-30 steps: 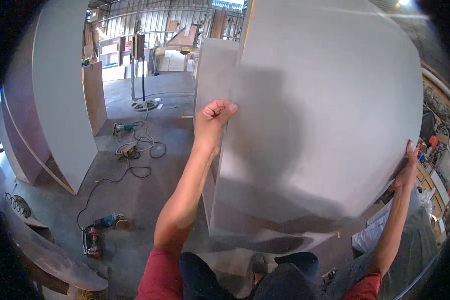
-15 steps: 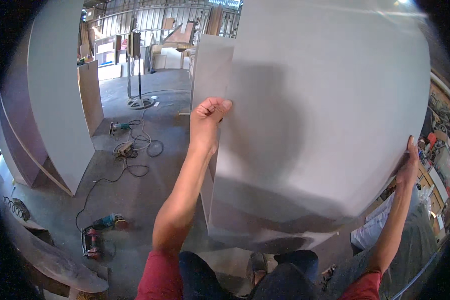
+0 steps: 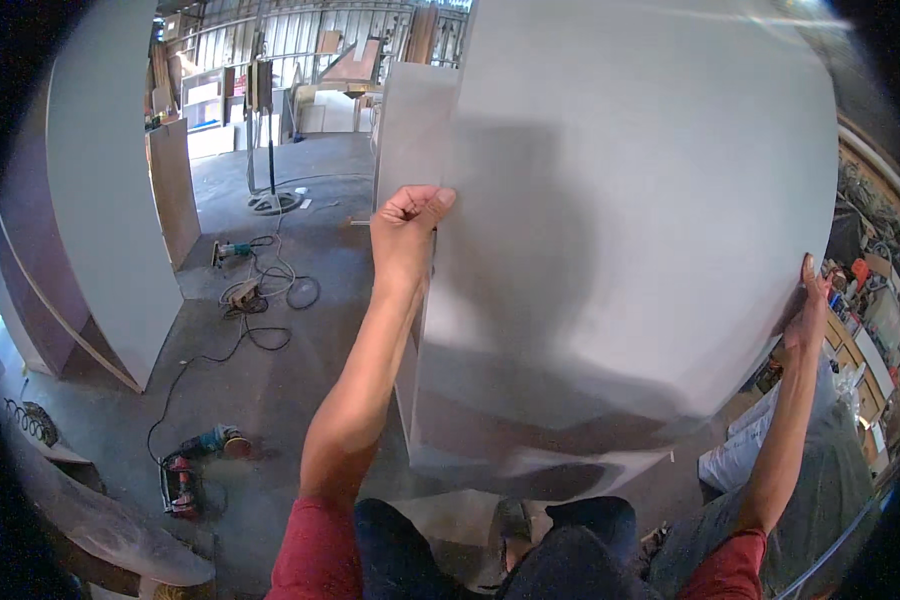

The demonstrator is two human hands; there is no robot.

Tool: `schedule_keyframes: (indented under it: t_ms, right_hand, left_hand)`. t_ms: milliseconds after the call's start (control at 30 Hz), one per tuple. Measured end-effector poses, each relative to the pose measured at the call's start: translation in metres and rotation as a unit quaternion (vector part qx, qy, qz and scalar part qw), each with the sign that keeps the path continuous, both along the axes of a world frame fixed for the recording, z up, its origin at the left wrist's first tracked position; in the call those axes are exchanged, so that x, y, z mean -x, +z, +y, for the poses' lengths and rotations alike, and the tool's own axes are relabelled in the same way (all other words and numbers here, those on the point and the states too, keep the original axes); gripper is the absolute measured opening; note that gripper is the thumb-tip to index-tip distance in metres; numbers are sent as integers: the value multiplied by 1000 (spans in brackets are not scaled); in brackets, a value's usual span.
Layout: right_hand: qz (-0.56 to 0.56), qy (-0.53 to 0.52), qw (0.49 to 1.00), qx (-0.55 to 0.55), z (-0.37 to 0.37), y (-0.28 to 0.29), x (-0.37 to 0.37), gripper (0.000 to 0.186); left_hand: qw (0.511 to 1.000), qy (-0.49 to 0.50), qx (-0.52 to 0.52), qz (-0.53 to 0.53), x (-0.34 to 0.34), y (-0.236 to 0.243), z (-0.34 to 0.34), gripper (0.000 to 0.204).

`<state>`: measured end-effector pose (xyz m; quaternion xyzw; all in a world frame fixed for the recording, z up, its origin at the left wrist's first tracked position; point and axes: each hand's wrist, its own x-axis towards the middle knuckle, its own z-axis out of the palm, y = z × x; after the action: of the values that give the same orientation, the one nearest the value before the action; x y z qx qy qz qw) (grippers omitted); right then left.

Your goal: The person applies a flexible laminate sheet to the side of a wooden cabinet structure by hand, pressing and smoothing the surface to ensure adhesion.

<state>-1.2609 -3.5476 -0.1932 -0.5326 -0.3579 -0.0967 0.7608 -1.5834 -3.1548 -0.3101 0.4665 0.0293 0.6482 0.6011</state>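
A large, smooth light-grey panel (image 3: 660, 220) stands upright before me, with the shadow of a head and shoulders on its face. My left hand (image 3: 408, 225) pinches its left edge, thumb on the near face and fingers curled at the rim. At the opposite edge, lower down, my right hand (image 3: 808, 312) grips with the thumb up along the border; its other fingers are mostly hidden behind the board. Another grey board (image 3: 415, 125) shows just behind the panel, past its left edge.
A tall grey cabinet carcass (image 3: 105, 200) stands at left. On the floor lie a blue-green power tool with a round disc (image 3: 215, 441), a red power tool (image 3: 178, 490), a small green power tool (image 3: 232, 250) and tangled cords (image 3: 245, 300). White sacks (image 3: 745, 450) and a cluttered bench (image 3: 875, 350) are at right.
The panel and both hands have shifted slightly left and up in the view, the right hand most. Floor items also slid a little left as the view moved. Both grips stay the same.
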Motion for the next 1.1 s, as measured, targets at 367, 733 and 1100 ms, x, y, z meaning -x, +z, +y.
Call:
schedule_keyframes:
  t_ms: [367, 733, 1100]
  right_hand:
    - [-14, -4, 999, -29, 1, -7, 10, 52]
    - [-16, 8, 998, -53, -2, -13, -6, 53]
    - [-8, -28, 999, -15, 15, -1, -2, 51]
  left_hand:
    - [998, -5, -28, -53, 6, -1, -11, 9]
    - [998, -22, -38, -54, 11, -4, -17, 9]
    - [999, 5, -5, -46, -1, -2, 0, 11]
